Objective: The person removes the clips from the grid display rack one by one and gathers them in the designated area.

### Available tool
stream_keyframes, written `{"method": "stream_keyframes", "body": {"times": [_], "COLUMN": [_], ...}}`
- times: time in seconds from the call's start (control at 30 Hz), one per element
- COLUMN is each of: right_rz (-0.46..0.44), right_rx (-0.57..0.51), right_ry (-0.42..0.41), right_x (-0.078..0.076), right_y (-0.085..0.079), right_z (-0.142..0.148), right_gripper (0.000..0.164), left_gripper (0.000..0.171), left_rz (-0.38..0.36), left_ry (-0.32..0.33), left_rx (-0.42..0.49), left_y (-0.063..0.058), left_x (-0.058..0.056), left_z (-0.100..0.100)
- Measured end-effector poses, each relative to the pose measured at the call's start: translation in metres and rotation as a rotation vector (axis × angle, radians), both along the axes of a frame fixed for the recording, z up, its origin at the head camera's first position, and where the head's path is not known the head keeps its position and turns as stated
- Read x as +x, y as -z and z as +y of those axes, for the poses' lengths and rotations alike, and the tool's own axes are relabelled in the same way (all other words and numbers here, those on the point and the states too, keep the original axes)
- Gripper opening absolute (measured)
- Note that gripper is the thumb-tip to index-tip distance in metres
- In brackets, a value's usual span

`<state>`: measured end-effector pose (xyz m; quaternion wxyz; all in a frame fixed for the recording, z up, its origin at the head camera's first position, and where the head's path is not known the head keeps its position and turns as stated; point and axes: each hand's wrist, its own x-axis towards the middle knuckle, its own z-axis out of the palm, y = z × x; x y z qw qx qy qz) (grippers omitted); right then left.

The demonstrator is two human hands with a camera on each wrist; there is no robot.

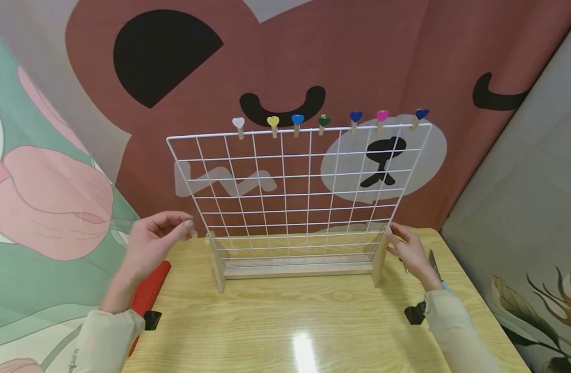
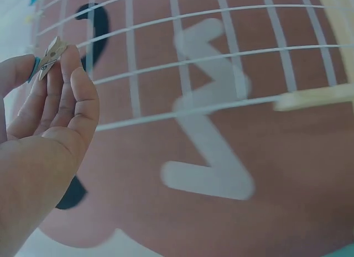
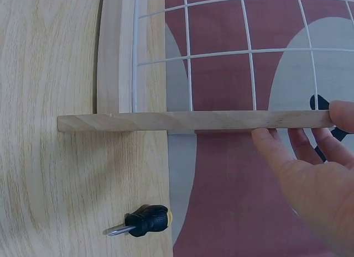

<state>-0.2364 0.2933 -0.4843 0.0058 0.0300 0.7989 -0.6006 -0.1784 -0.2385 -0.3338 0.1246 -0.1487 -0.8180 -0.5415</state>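
Observation:
My left hand [image 1: 155, 241] is raised just left of a white wire grid panel [image 1: 309, 210]. Between thumb and fingertips it pinches a small wooden clothespin [image 2: 53, 57] with a bit of teal at the thumb end. The panel stands upright in a pale wooden base [image 1: 297, 271]. At its right side, my right hand [image 1: 409, 251] grips the wooden side post [image 3: 193, 120] near the top, thumb on the end and fingers along the outer face. Several clothespins with coloured hearts, such as a yellow-heart clothespin [image 1: 273, 124], line the panel's top wire.
A stubby black screwdriver [image 3: 148, 220] lies on the table [image 1: 267, 321] outside the right post. Scissors [image 1: 433, 263] are partly hidden behind the right wrist. At the left table edge lies a red object [image 1: 151, 290]. A printed curtain [image 1: 285, 57] hangs behind the panel.

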Motion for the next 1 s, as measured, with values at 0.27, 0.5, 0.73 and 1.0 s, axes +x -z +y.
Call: {"method": "stream_keyframes", "body": {"times": [0.27,0.5,0.73,1.0], "right_rz": [0.004,0.004,0.003,-0.005], "right_rx": [-0.002,-0.011,-0.01,-0.02], "right_ry": [0.008,0.005,0.01,0.009], "right_x": [0.0,-0.001,-0.001,-0.001], "right_y": [0.003,0.002,0.001,0.001], "right_z": [0.002,0.0,-0.001,-0.001], "right_gripper": [0.061,0.061,0.06,0.06], "left_gripper": [0.021,0.03,0.032,0.033], "left_rz": [-0.14,-0.346,-0.465,-0.545], "left_ry": [0.033,0.006,-0.012,-0.045], "left_rx": [0.003,0.03,0.095,0.095], "left_y": [0.06,0.119,0.157,0.188], "left_x": [0.001,0.004,0.004,0.002], "left_z": [-0.012,-0.014,-0.019,-0.028]}}
